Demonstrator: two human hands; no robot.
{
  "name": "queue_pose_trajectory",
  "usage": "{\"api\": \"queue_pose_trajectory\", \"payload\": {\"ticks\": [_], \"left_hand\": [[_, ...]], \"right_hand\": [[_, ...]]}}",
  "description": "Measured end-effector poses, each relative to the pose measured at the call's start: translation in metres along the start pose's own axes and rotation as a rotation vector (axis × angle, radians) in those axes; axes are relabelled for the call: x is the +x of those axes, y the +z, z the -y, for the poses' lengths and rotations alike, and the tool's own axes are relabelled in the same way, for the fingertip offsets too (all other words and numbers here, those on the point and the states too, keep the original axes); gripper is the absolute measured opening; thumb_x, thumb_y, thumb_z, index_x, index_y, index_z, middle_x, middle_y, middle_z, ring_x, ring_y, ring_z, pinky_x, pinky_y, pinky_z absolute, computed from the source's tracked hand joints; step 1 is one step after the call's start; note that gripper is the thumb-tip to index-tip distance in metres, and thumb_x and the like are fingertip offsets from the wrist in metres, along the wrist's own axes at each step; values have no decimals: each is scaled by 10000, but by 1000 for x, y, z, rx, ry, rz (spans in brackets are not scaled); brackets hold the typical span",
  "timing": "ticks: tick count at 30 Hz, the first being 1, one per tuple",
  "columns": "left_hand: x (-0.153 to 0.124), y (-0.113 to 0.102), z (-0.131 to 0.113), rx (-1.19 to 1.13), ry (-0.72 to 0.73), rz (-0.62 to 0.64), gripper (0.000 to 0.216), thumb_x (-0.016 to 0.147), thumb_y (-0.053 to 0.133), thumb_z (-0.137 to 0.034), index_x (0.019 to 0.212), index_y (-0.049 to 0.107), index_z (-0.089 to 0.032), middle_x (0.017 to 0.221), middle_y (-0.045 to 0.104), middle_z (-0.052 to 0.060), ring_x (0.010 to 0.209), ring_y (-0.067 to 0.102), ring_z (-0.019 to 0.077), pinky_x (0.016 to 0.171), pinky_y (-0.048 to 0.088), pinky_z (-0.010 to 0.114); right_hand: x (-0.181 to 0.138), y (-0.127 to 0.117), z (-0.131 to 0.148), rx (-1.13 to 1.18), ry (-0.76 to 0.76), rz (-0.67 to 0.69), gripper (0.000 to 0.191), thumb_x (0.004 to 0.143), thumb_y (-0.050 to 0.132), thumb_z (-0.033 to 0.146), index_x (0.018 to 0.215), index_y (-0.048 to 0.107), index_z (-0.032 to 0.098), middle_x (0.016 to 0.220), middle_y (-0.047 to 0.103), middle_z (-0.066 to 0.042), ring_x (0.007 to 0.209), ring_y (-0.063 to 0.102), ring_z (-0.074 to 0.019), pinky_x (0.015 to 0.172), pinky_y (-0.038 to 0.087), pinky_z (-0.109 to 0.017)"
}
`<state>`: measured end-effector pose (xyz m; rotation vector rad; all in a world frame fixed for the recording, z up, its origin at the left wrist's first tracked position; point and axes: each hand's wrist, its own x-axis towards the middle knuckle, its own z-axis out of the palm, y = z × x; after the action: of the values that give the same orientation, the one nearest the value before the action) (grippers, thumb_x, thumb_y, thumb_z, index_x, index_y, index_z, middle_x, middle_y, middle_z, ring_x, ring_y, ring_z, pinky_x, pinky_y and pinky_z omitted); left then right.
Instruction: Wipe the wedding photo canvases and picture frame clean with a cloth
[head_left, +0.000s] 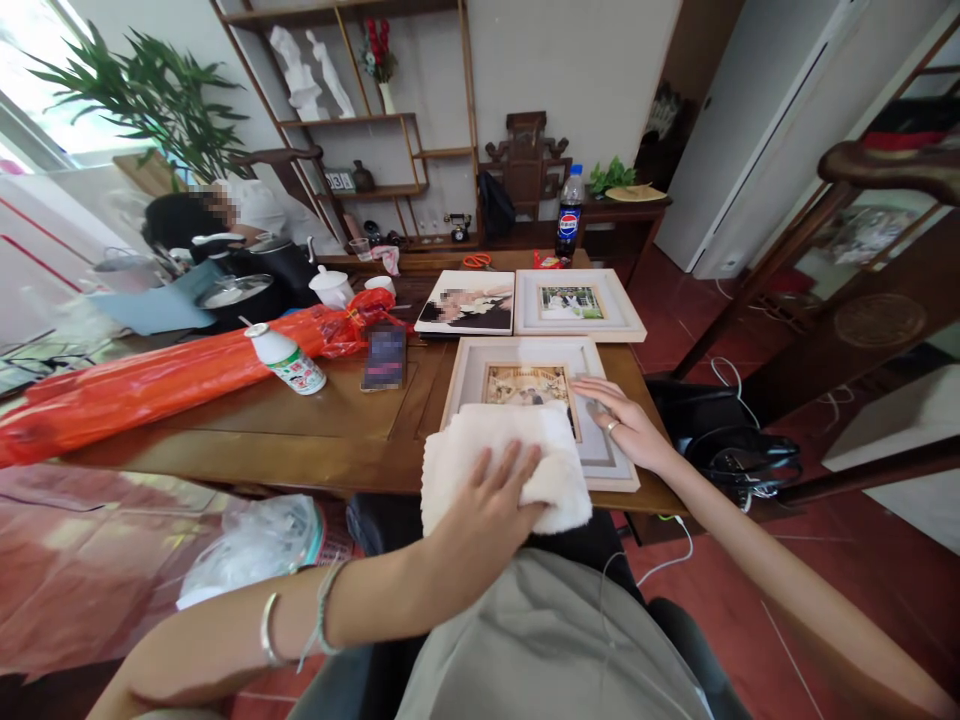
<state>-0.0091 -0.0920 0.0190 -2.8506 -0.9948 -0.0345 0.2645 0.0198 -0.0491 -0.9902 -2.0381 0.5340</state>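
My left hand (491, 500) lies flat with fingers spread on a white folded cloth (495, 450), which covers the near part of a white picture frame (525, 385) lying on the wooden table (300, 420). My right hand (622, 415) rests open on the frame's right border, fingers stretched out, a ring on one finger. The cloth hangs over the table's front edge.
Two more framed pictures (577, 303) (466, 303) lie further back. A phone (385, 357), a white bottle (289, 360) and a long orange plastic bag (150, 385) lie to the left. A soda bottle (568, 212) stands at the back. Another person (225, 215) sits far left.
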Motion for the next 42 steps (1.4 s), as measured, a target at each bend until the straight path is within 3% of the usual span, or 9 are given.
{"api": "queue_pose_trajectory", "payload": {"ticks": [5,9,12,18,23,28,31,36,42], "left_hand": [[40,21,54,63,-158,53,378,889,490,-90,1241,586,-190,1493,378,161,1380,344,348,1070,368,539],[81,36,95,73,-294,-75,365,938,428,-117,1270,557,-191,1541,289,147,1410,284,340,1088,315,560],[106,39,110,49,-237,-122,339,976,395,-187,1284,533,-157,1565,220,151,1429,228,341,1091,309,540],[113,25,97,74,-57,71,339,933,455,-126,1247,574,-174,1545,281,139,1418,254,356,1064,329,581],[66,-3,35,32,55,155,376,897,478,-122,1252,577,-196,1515,341,150,1368,364,349,1021,405,539],[35,-12,-7,4,68,87,303,885,486,-173,1142,638,-224,1529,326,118,1386,339,340,1046,387,535],[48,-1,7,13,-7,92,350,877,477,-130,1191,613,-207,1533,319,112,1386,344,325,1041,404,518],[97,22,63,52,-148,67,374,908,434,-92,1237,595,-167,1540,289,136,1406,281,368,1058,346,589],[148,27,104,13,9,-88,436,882,436,-51,1292,544,-154,1558,260,110,1446,209,276,1135,274,474]], "right_hand": [[-1,1,-1,-12,-16,-5,411,896,463,209,1274,580,319,1341,587,-39,1313,461,-253,1117,334,-564],[-1,3,-1,-13,-50,-13,399,912,451,243,1288,570,307,1343,583,-55,1308,461,-259,1110,343,-566],[-1,3,-1,-7,-58,-14,398,919,451,254,1298,561,306,1347,578,-59,1309,458,-257,1110,343,-563],[0,1,-3,9,-39,-2,376,926,458,291,1284,574,293,1348,580,-72,1312,457,-270,1113,330,-570],[0,1,-2,0,-27,-5,394,906,469,243,1283,575,288,1341,578,-74,1314,452,-266,1116,331,-561],[0,1,1,2,-24,2,413,899,473,218,1295,563,293,1355,568,-57,1326,435,-260,1128,313,-560],[0,1,0,3,-37,9,403,908,473,248,1300,556,296,1365,564,-57,1325,436,-267,1121,321,-565],[0,1,-2,-2,-52,-1,376,922,462,277,1282,571,298,1349,575,-67,1315,453,-267,1112,331,-569],[0,1,3,2,-47,-1,379,918,455,248,1272,578,299,1323,590,-67,1299,462,-268,1096,350,-563]]}}
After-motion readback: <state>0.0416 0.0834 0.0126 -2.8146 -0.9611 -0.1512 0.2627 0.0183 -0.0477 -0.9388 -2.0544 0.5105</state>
